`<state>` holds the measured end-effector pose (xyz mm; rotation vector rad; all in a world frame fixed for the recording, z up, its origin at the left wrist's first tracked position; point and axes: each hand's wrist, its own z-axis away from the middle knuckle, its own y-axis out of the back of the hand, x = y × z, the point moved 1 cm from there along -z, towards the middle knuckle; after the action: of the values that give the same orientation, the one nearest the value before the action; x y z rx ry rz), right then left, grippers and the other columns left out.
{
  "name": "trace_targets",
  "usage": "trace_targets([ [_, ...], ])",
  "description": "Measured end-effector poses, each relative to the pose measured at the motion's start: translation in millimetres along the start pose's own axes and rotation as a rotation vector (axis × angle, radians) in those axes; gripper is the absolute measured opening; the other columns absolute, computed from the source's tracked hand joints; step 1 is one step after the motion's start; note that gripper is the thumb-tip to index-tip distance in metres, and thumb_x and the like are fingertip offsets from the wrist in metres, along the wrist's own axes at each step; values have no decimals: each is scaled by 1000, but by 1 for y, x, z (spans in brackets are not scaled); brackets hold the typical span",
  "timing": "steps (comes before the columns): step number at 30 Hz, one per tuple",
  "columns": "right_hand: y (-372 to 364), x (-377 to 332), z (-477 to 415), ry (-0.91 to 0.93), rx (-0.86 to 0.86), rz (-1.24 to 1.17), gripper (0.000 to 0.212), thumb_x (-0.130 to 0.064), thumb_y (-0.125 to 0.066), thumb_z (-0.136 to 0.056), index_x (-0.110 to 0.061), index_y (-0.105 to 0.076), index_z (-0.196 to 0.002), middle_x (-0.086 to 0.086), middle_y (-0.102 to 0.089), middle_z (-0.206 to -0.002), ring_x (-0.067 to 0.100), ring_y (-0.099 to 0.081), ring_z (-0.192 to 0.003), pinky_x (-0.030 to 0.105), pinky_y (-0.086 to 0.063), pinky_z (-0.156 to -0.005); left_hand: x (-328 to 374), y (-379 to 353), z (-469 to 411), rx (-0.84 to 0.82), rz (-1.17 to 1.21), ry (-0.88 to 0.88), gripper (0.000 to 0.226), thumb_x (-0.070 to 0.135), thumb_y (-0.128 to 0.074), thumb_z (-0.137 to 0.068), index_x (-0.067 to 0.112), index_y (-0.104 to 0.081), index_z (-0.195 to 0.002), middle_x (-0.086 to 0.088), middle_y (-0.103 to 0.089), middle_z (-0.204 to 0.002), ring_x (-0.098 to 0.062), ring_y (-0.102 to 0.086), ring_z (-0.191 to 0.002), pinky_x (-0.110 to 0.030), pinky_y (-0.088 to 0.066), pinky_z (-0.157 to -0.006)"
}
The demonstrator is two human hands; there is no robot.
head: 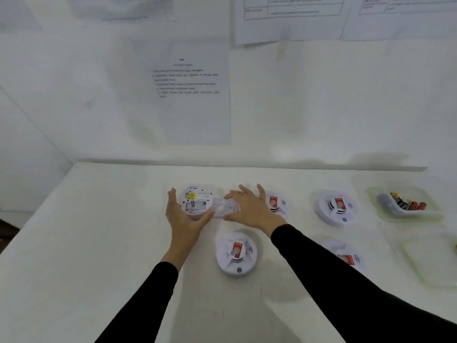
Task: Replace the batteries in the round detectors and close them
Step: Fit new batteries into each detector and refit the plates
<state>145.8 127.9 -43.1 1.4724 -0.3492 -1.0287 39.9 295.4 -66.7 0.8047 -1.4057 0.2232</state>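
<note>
A round white detector body (pixel 196 201) lies back-up on the white table, its battery bay showing. My left hand (pixel 184 214) holds it, fingers on its left side and thumb under its near edge. Right beside it sits a round white cover plate (pixel 226 207); my right hand (pixel 249 206) is over it with fingers spread, thumb at its near edge. Several closed detectors with red labels lie around: one near the middle (pixel 236 253), one partly behind my right hand (pixel 275 203), one to the right (pixel 336 206), one under my right sleeve (pixel 347 256).
A clear tray (pixel 405 209) with several batteries stands at the far right. An empty clear tray (pixel 432 258) lies nearer, at the right edge. Printed sheets (pixel 195 95) hang on the white wall behind the table.
</note>
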Motion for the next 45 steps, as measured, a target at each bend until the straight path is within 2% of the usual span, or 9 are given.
trace_targets([
  [7,5,5,6,86,121,76,54,-46,-65,-79,-35,-49,-129,-8,-58,-126,12,-39,-132,45,9,-113,-2,3,-12,-168,57,52,137,54,-91,-50,22,-12,-157,1,-40,-151,-13,-42,-138,-42,-36,-116],
  [14,35,60,100,88,587,-37,52,-52,-58,-74,-29,-57,-121,-11,-63,-116,6,-51,-119,33,-9,-110,66,-44,24,-262,167,-118,106,16,-94,-61,23,-28,-145,8,-36,-141,-1,-48,-125,-12,-46,-94],
  [17,51,95,163,28,621,-181,52,-44,-67,-76,-25,-57,-123,-12,-61,-122,5,-49,-118,24,-26,-106,89,-73,53,-410,205,-181,81,11,-93,-60,32,-43,-121,22,-56,-127,9,-58,-112,-16,-52,-92],
  [20,53,124,225,-51,650,-242,49,-31,-76,-78,-19,-58,-123,-12,-60,-122,4,-50,-114,9,-30,-99,104,-105,84,-522,260,-180,96,17,-93,-59,28,-37,-136,6,-49,-139,3,-56,-120,-19,-52,-94],
  [25,30,156,312,-150,669,-229,40,-33,-76,-78,-18,-64,-113,-6,-61,-125,8,-56,-113,19,-44,-95,125,-151,125,-676,275,-211,105,23,-91,-59,23,-31,-145,7,-47,-142,1,-51,-127,-25,-50,-101],
  [33,1,194,371,-213,465,-196,42,-44,-66,-81,-23,-62,-117,-8,-56,-135,8,-53,-120,26,-46,-98,144,-204,174,-906,341,-183,106,0,-86,-67,31,-24,-147,14,-44,-142,3,-51,-126,-23,-52,-94],
  [38,1,211,370,-118,425,-156,40,-45,-66,-83,-24,-61,-117,-7,-55,-136,8,-51,-125,28,-45,-100,144,-233,190,-899,373,-118,112,-1,-87,-69,36,-20,-150,8,-40,-150,-4,-48,-132,-34,-50,-104],
  [42,32,224,362,-40,668,-145,17,-24,-64,-89,-16,-68,-102,-2,-65,-108,12,-60,-101,22,-48,-86,150,-249,196,-894,500,-45,107,20,-91,-69,47,-21,-146,3,-39,-152,-15,-50,-135,-45,-49,-105],
  [45,69,256,347,-162,928,-106,16,-3,-61,-84,-9,-71,-95,2,-66,-91,15,-59,-85,18,-44,-81,167,-260,203,-864,732,158,68,36,-72,-83,39,-33,-139,-2,-45,-148,-24,-59,-125,-49,-57,-89],
])
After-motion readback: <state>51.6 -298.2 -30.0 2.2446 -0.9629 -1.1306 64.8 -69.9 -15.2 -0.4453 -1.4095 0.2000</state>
